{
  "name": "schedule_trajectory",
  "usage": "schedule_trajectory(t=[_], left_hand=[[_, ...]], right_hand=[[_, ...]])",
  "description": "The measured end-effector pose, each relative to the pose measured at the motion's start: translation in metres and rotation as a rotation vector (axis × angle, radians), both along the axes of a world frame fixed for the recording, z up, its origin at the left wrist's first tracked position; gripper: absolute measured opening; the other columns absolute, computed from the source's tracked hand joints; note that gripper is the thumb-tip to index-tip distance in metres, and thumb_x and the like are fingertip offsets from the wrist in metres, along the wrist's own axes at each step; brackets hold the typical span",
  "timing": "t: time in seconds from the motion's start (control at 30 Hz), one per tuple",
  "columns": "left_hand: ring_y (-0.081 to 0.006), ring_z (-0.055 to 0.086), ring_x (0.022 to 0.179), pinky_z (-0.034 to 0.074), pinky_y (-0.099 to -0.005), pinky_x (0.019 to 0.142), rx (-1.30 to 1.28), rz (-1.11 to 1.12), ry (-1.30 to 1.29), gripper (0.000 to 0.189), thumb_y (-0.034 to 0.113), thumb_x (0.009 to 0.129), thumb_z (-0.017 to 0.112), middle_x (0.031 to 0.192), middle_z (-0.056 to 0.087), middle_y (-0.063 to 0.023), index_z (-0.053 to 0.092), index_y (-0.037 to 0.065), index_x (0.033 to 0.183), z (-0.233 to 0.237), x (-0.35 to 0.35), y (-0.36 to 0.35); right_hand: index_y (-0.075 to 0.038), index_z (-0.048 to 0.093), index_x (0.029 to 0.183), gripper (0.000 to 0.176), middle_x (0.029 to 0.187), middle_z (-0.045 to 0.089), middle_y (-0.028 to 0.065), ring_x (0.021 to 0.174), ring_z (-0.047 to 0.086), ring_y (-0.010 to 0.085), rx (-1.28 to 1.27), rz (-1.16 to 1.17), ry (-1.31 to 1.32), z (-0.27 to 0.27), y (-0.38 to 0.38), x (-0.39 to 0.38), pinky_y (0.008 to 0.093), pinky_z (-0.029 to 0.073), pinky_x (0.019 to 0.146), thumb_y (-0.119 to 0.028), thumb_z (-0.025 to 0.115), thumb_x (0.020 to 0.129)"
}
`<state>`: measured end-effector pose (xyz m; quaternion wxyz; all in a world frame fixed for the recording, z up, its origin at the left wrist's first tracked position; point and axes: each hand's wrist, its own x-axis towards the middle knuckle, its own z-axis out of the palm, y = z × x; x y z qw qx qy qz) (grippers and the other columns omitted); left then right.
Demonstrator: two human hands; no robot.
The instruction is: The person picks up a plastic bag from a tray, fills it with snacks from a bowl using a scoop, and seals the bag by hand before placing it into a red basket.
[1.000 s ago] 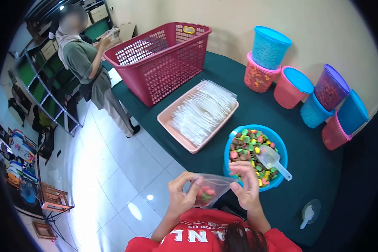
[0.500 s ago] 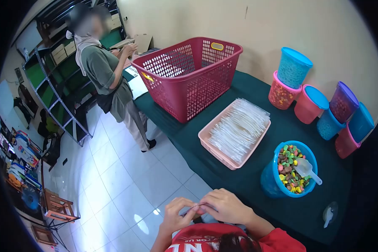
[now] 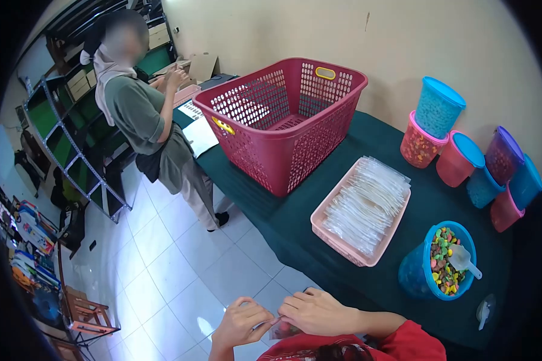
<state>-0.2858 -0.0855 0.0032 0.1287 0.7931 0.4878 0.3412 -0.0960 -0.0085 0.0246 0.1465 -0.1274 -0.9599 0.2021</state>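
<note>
Close to my body, at the bottom of the view, my left hand (image 3: 244, 323) and my right hand (image 3: 316, 311) pinch the top edge of a small clear plastic bag (image 3: 285, 330). Reddish contents show through the bag, which is mostly hidden behind my right hand and my red shirt. Right of my hands, a blue tub (image 3: 414, 275) holds colourful candy-like pieces (image 3: 444, 265), with a clear plastic scoop (image 3: 462, 259) resting on them. Beyond my right hand, a pink tray (image 3: 338, 248) is filled with stacked flat clear bags (image 3: 367, 207).
A large maroon perforated basket (image 3: 262, 147) stands on the green-covered table (image 3: 286, 224). Several lidded tubs (image 3: 461, 159) line the wall at the right. A small spoon (image 3: 483, 314) lies near the right edge. A co-worker (image 3: 141, 114) stands at the far left end.
The camera view has shifted, so the table things appear lower and further right. My fingers still pinch the bag, and more of its reddish contents now shows between my hands.
</note>
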Motion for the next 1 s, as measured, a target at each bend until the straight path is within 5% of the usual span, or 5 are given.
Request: schedule_trajectory(t=[0.5, 0.63, 0.77, 0.87, 1.0], left_hand=[[-0.0085, 0.053, 0.053, 0.039, -0.0274, 0.066, 0.196, 0.058, 0.086, 0.012, 0.015, 0.06, 0.072, 0.058, 0.057, 0.0045, 0.06, 0.015, 0.061, 0.061, -0.076, 0.109], [-0.0125, 0.049, 0.045, 0.035, -0.0235, 0.044, 0.323, 0.055, -0.181, 0.01, 0.014, 0.06, 0.07, 0.057, 0.057, -0.0015, 0.06, 0.012, 0.058, 0.05, -0.109, 0.135], [-0.009, 0.043, 0.061, 0.033, -0.0186, 0.057, 1.188, 1.133, -0.291, 0.021, 0.028, 0.091, 0.044, 0.094, 0.05, -0.0064, 0.047, 0.007, 0.088, 0.033, -0.198, 0.171], [-0.0093, 0.041, 0.059, 0.031, -0.0183, 0.054, 1.212, 0.806, -1.081, 0.018, 0.023, 0.092, 0.042, 0.094, 0.048, -0.0067, 0.046, 0.007, 0.086, 0.092, -0.165, 0.246], [-0.0117, 0.05, 0.072, 0.043, -0.0218, 0.062, 0.825, 0.167, -0.715, 0.02, 0.019, 0.086, 0.053, 0.105, 0.053, -0.0116, 0.051, 0.002, 0.096, 0.055, -0.177, 0.325]], right_hand=[[-0.007, 0.057, 0.074, 0.011, 0.074, 0.056, 0.0007, 0.063, 0.054, 0.0151, -0.089, -0.055, 0.279, 0.047, 0.131, -0.029, 0.0259, 0.043, 0.056, -0.015, 0.065, 0.074], [-0.005, 0.051, 0.081, 0.016, 0.077, 0.054, 0.0069, 0.067, 0.055, 0.0202, -0.234, -0.026, 0.409, 0.047, 0.155, -0.048, 0.0285, 0.044, 0.061, -0.015, 0.063, 0.075], [-0.002, 0.05, 0.09, 0.024, 0.09, 0.055, 0.0132, 0.083, 0.056, 0.0257, -0.555, -0.359, 0.696, 0.029, 0.179, -0.027, 0.0303, 0.044, 0.073, -0.009, 0.065, 0.073], [0.0, 0.053, 0.081, 0.011, 0.078, 0.056, 0.0105, 0.072, 0.057, 0.0217, -0.397, -0.78, 0.664, 0.016, 0.183, -0.011, 0.0285, 0.045, 0.068, -0.006, 0.059, 0.076], [0.002, 0.052, 0.079, 0.01, 0.074, 0.056, 0.012, 0.067, 0.056, 0.022, -0.267, -1.15, 0.578, -0.01, 0.185, -0.001, 0.0298, 0.044, 0.064, -0.005, 0.058, 0.076]])
